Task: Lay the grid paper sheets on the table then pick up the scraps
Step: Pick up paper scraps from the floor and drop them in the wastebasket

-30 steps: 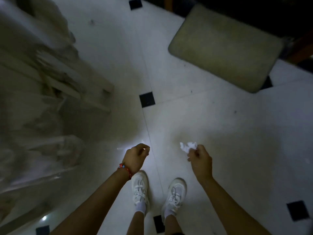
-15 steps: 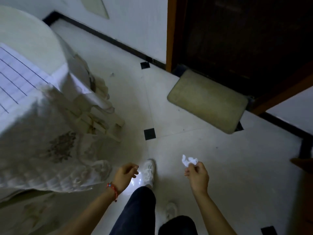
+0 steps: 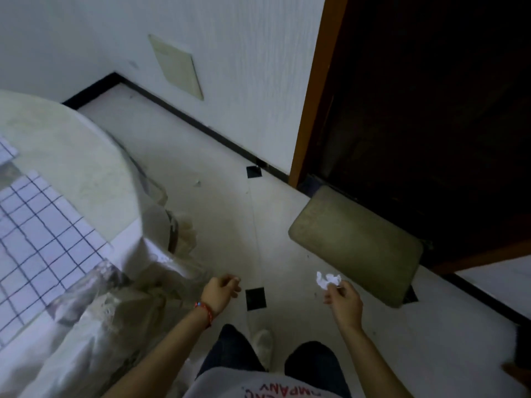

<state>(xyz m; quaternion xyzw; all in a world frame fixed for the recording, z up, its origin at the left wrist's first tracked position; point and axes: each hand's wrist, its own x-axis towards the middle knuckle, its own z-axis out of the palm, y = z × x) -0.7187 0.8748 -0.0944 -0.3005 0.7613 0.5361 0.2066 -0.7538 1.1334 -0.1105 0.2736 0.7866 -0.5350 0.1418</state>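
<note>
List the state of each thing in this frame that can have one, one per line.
Paper scrap: crumpled, pinched in the right hand's fingers, off the floor.
Right hand: holding the scrap.
Left hand: loosely curled, holding nothing.
Grid paper sheet: lying flat on the table.
Table: covered with a cloth.
Doormat: flat on the floor by the doorway.

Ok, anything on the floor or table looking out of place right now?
One small scrap lies on the floor near the wall. The doormat sits askew to the doorway. The right hand pinches a crumpled scrap.
</note>
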